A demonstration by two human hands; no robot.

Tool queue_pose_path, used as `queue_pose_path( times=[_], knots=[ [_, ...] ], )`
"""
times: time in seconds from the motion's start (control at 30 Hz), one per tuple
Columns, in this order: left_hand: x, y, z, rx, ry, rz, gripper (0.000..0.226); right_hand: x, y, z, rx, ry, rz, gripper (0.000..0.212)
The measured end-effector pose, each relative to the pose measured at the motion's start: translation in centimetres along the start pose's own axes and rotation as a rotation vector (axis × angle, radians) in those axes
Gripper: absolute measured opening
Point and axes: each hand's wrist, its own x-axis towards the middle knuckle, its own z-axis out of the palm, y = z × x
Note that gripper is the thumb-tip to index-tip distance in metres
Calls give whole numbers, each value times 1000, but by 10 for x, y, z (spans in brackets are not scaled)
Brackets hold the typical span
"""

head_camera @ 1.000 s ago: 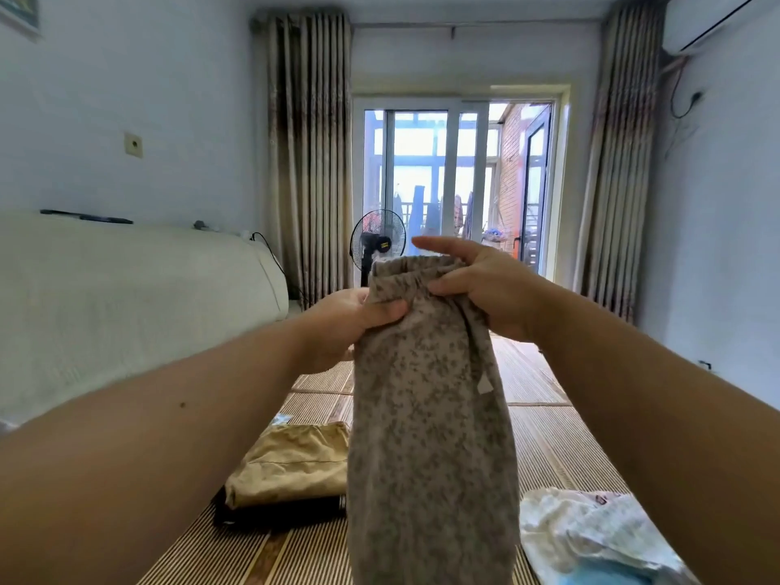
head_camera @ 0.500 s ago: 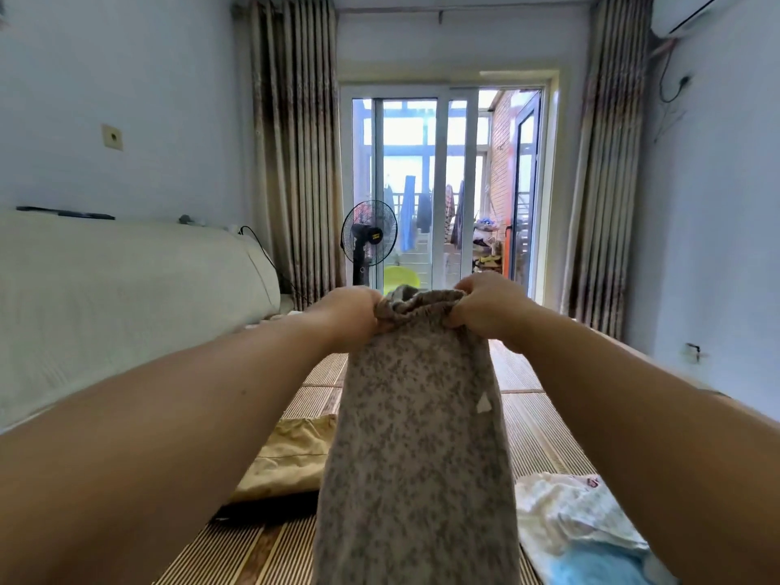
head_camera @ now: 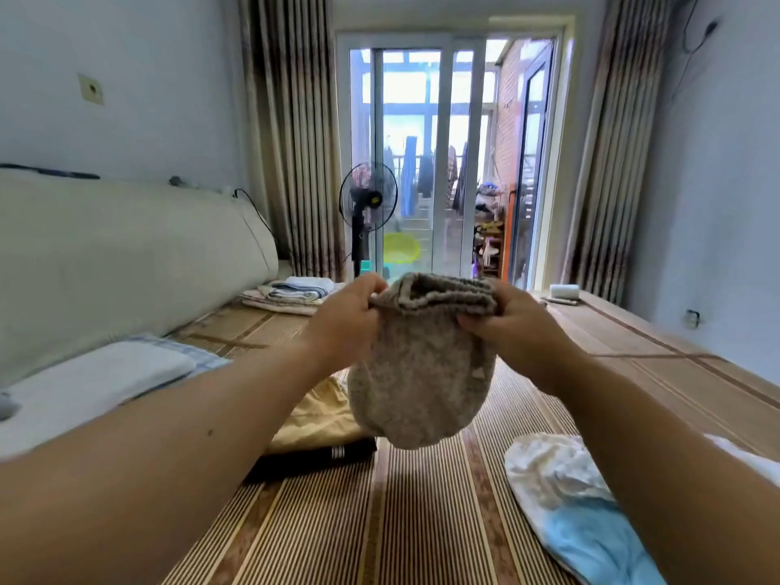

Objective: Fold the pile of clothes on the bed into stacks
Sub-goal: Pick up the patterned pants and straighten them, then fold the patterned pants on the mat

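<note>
Fold of grey garment (head_camera: 422, 386) under way.
Left grip (head_camera: 346, 323) and right grip (head_camera: 506, 327) pinch its waistband (head_camera: 439, 293); next, probably lay it flat on bed (head_camera: 422, 521).

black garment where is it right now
Head view, left of centre: the black garment lies on the mat, under the yellow garment and just below-left of the held-up grey garment.

The garment (head_camera: 422, 386) is matt, speckled grey-beige cloth with a ribbed waistband; the mat (head_camera: 422, 521) is striped woven straw.
</note>
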Motion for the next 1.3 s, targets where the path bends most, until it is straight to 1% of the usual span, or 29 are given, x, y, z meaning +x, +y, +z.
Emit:
queue_pose_path(
  times=[0.07, 0.17, 0.23, 0.27, 0.3, 0.37, 0.4, 0.47, 0.57, 0.6, 0.67, 0.7, 0.73, 0.77, 0.8, 0.83, 0.87, 0.9, 0.93, 0.97, 1.0, 1.03, 1.07, 1.1, 1.13, 1.17, 1.27, 1.3],
  knots=[
    [-38, -22, 19, -32, -271, -59, 3, -33, 35, 9, 64, -177, 120, 15],
    [-105, -58, 54, -134, -567, -131, 11, -92, 87, 30, 95, -437, 382, 34],
    [-147, -72, 78, -110, -755, -218, 24, -129, 123, 44, 134, -590, 591, 51],
    [-164, -78, 88, -78, -846, -240, 31, -147, 140, 51, 129, -664, 648, 58],
    [-180, -84, 98, -85, -925, -243, 38, -161, 151, 56, 121, -735, 684, 59],
    [-203, -91, 110, -131, -1021, -268, 51, -180, 163, 62, 126, -798, 762, 42],
    [-211, -94, 114, -151, -1029, -310, 47, -185, 166, 63, 153, -780, 810, 36],
    [-219, -97, 118, -197, -1006, -394, 26, -186, 168, 66, 193, -722, 844, 31],
    [-217, -103, 125, -333, -847, -540, 32, -171, 163, 72, 113, -581, 760, 18],
    [-211, -105, 127, -332, -777, -566, 28, -164, 161, 75, 69, -521, 749, 17],
    [-199, -109, 134, -222, -638, -614, 21, -153, 162, 83, -41, -416, 746, 23],
    [-194, -108, 138, -154, -579, -641, 22, -149, 165, 86, -133, -386, 752, 35],
    [-192, -108, 141, -104, -540, -662, 28, -149, 169, 90, -231, -379, 761, 48],
    [-193, -107, 144, -43, -527, -644, 39, -152, 174, 94, -302, -396, 760, 59],
    [-197, -108, 147, 45, -545, -560, 51, -158, 180, 96, -362, -420, 732, 66],
    [-203, -109, 148, 137, -582, -426, 59, -164, 185, 98, -424, -440, 659, 69],
    [-209, -111, 149, 201, -631, -283, 63, -171, 189, 98, -476, -456, 544, 66],
    [-213, -111, 149, 221, -707, -162, 63, -177, 193, 97, -507, -485, 428, 58],
    [-217, -111, 147, 210, -814, -96, 63, -183, 196, 95, -514, -534, 343, 52],
    [-220, -113, 145, 195, -943, -75, 64, -189, 197, 92, -518, -625, 316, 56],
    [-225, -115, 142, 196, -1068, -62, 68, -195, 198, 88, -525, -730, 303, 70],
    [-229, -118, 139, 223, -1154, -40, 76, -202, 201, 85, -548, -848, 315, 83],
    [-232, -121, 136, 267, -1196, -4, 84, -208, 204, 81, -581, -931, 313, 92],
    [-234, -125, 133, 305, -1208, 25, 89, -212, 206, 77, -608, -977, 311, 97],
    [-235, -130, 130, 340, -1199, 41, 90, -214, 209, 73, -619, -981, 301, 98],
    [-235, -133, 127, 364, -1177, 45, 87, -214, 211, 69, -616, -959, 292, 93],
    [-232, -136, 123, 367, -1092, 40, 71, -216, 218, 63, -571, -814, 233, 62],
    [-232, -136, 123, 330, -1035, 9, 61, -217, 220, 62, -539, -746, 238, 51]
  ],
)
